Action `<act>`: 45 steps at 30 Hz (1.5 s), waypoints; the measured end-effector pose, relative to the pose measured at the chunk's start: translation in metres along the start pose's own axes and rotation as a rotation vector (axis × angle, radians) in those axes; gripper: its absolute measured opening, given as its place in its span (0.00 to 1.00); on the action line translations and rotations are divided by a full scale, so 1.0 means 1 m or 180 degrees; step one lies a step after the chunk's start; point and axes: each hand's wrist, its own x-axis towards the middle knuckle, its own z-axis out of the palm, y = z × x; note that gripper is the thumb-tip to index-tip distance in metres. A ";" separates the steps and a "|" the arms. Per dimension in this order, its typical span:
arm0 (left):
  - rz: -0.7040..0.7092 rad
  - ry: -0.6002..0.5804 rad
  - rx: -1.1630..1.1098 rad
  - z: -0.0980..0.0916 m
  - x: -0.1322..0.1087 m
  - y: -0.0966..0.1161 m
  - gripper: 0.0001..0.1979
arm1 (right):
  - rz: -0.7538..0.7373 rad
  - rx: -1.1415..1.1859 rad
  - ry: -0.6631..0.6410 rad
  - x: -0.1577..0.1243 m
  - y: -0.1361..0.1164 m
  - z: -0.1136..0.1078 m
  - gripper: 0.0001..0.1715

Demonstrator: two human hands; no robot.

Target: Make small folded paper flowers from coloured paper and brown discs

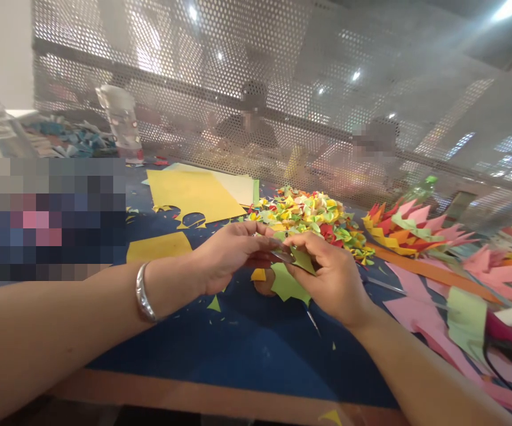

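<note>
Above the middle of the blue table (256,349), my left hand (224,254) and my right hand (331,275) meet, fingertips almost touching. A piece of yellow-green paper (303,260) is pinched in my right hand. The fingers of my left hand are closed together at its edge, with a small shiny thing by the thumb that I cannot make out. Just below, a larger green paper piece with pointed edges (289,285) overlaps a round brown thing (264,288), partly hidden. A thin metal tool (312,321) lies beside it.
Beyond my hands rises a heap of small folded paper pieces (300,207). Yellow paper sheets (193,192) lie at the left, pink paper strips (428,319) at the right. A clear bottle (122,124) stands before the perforated screen (184,77); people sit behind it.
</note>
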 end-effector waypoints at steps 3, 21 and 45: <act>0.0085 -0.0047 -0.0081 0.001 0.000 0.000 0.04 | 0.0216 0.0214 0.0018 -0.002 0.002 0.002 0.06; 0.0914 -0.0241 0.0302 -0.003 0.003 -0.015 0.17 | 0.0783 0.1015 0.0274 0.004 -0.001 0.004 0.07; 0.1070 -0.0273 0.1153 -0.005 -0.002 -0.007 0.14 | 0.0818 0.1044 0.0156 0.002 -0.001 0.003 0.07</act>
